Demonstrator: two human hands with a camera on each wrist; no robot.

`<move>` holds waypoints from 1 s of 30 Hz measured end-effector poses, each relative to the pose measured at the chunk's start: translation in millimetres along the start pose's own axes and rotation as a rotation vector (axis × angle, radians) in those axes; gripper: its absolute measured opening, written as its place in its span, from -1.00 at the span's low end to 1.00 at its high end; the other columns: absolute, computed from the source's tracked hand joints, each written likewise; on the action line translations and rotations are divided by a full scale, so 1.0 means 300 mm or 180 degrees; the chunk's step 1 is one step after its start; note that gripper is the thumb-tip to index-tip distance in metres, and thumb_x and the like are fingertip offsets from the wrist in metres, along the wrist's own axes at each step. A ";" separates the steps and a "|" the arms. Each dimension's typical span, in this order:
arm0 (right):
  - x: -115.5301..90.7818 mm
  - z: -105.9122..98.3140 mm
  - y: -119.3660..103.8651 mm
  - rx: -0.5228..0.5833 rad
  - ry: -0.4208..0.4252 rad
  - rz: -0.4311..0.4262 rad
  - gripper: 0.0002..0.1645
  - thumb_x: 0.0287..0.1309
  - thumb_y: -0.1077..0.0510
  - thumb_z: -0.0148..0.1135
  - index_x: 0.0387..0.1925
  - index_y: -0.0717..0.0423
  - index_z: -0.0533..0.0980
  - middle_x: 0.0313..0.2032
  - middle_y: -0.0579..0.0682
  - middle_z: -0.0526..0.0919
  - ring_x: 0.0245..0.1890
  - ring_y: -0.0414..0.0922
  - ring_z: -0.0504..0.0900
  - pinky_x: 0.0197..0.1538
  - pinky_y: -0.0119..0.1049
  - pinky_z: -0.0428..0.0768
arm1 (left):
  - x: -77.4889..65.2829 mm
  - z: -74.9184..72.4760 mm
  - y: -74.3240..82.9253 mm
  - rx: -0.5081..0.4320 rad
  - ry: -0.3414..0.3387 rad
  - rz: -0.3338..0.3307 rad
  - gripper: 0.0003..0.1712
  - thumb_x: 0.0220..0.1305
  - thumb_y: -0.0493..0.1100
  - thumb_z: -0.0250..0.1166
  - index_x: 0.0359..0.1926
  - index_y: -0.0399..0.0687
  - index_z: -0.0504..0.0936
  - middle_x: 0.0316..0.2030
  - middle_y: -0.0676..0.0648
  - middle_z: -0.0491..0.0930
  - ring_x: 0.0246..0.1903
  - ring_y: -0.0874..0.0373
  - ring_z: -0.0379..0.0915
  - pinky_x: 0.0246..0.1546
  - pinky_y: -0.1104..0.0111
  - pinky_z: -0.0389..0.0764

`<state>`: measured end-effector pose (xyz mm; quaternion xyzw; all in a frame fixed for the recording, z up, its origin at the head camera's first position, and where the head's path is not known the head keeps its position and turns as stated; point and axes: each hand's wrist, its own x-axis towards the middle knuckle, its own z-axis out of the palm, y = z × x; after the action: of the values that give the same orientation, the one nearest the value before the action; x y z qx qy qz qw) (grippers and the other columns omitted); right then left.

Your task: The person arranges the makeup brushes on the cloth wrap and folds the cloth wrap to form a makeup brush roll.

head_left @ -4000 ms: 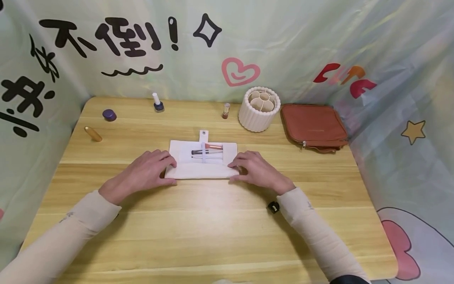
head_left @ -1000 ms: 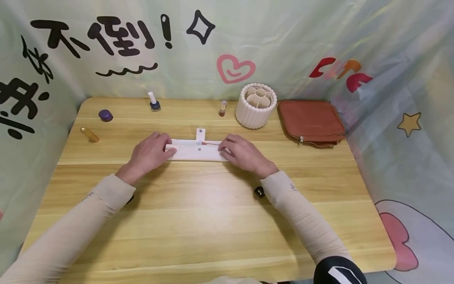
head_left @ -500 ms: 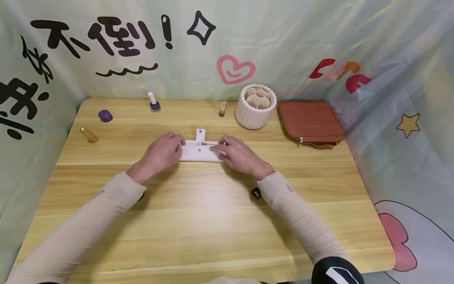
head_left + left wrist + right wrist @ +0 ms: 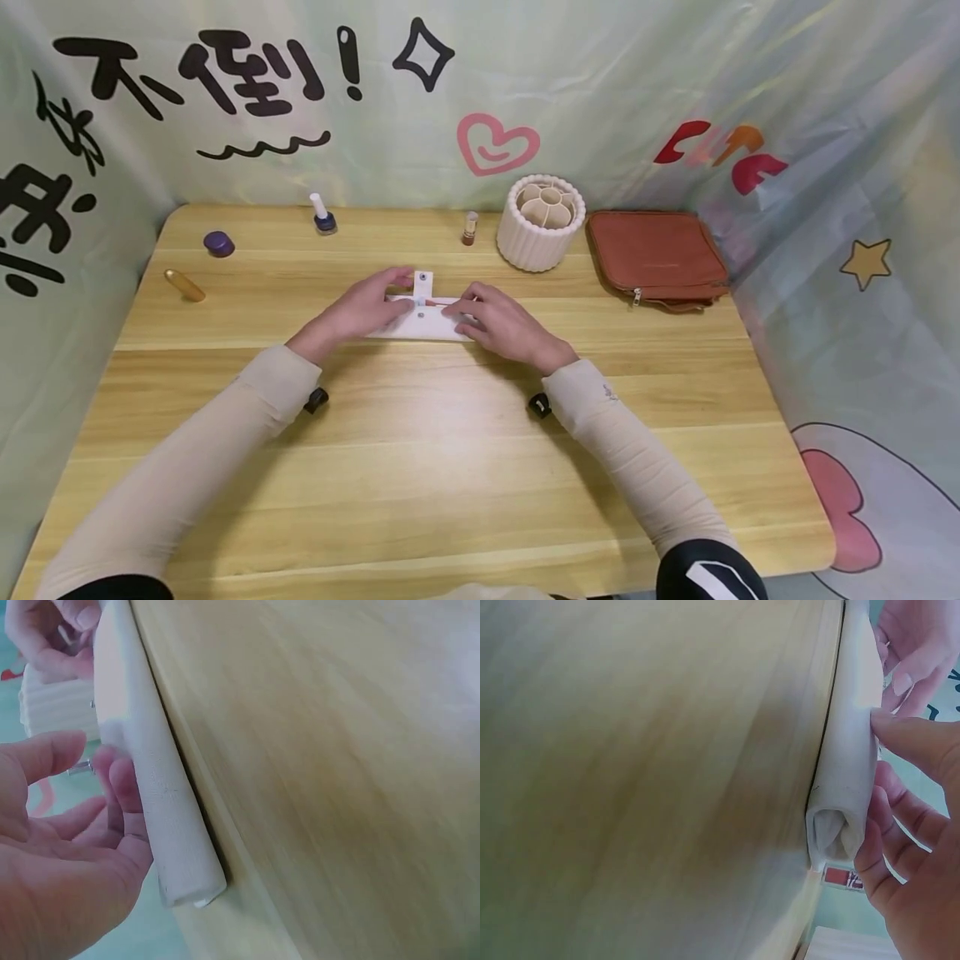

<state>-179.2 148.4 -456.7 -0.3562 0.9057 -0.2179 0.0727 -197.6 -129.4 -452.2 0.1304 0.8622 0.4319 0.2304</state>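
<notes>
A white makeup brush roll [image 4: 429, 327] lies folded into a narrow strip at mid-table, its snap strap [image 4: 423, 283] standing out at the back. Part of a brush handle [image 4: 432, 302] shows along the top edge. My left hand [image 4: 358, 307] is at the roll's left half beside the strap. In the left wrist view its thumb [image 4: 56, 754] stands apart from the fingers, which touch the roll's back side. My right hand [image 4: 510, 329] holds the right end, thumb and bent fingers [image 4: 889, 821] against it. The rolled layers show at that end in the right wrist view.
Behind stand a cream ribbed holder [image 4: 542, 225], a small lipstick tube [image 4: 469, 228] and a nail polish bottle [image 4: 324, 215]. A brown zip pouch [image 4: 660, 257] lies at back right. At left are a purple round container [image 4: 219, 243] and a gold tube [image 4: 184, 285].
The roll has been folded from a flat case showing several brushes into a narrow strip. My left hand has slid right from its left end toward the strap; the right hand has stayed nearly still lately.
</notes>
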 end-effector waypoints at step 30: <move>0.001 0.002 -0.002 0.0004 -0.0025 0.0004 -0.58 0.46 0.05 0.45 0.27 0.01 0.70 0.10 0.04 0.66 0.08 -0.02 0.62 0.24 -0.09 0.59 | -0.001 0.012 0.001 0.0175 -0.0005 0.0095 -0.66 0.65 0.00 0.25 0.18 -0.10 0.75 0.24 -0.17 0.69 0.12 -0.09 0.54 0.20 0.06 0.52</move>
<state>-178.9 147.8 -457.0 -0.3564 0.9055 -0.2171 0.0766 -195.4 -127.0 -453.9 0.1498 0.8715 0.4114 0.2210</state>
